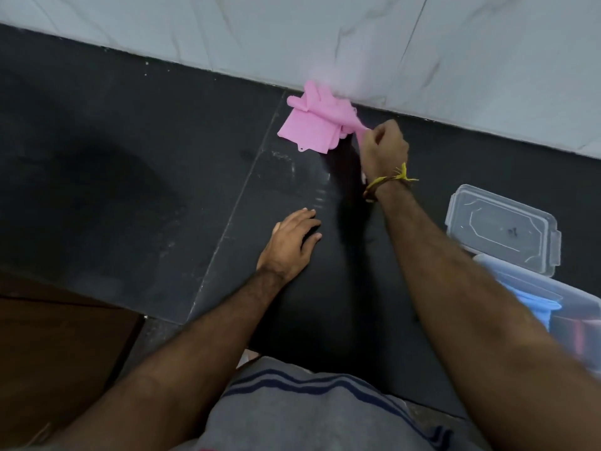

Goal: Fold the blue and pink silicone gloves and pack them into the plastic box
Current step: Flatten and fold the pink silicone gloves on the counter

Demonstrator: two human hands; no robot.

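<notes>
Pink gloves (311,125) bunched up on the dark countertop (162,177), right against the foot of the pale marble wall (357,43). Right hand (383,151) reaching across, fingers curled shut, pinching one stretched-out pink finger of the gloves at the near-right corner of the pile, so the rest of the pile sits up and to the left of the knuckles. Yellow thread band (395,179) tied round that wrist. Left hand (291,245) flat on the counter, fingers loosely spread, holding nothing, well apart from the pink stuff. Clear lid (502,227) lying off to the right, just beside the plastic box (553,288) at the frame edge. Blue glove (536,304) already inside the box, partly hidden by the right forearm. Grey striped shirt (309,411) at the bottom.
</notes>
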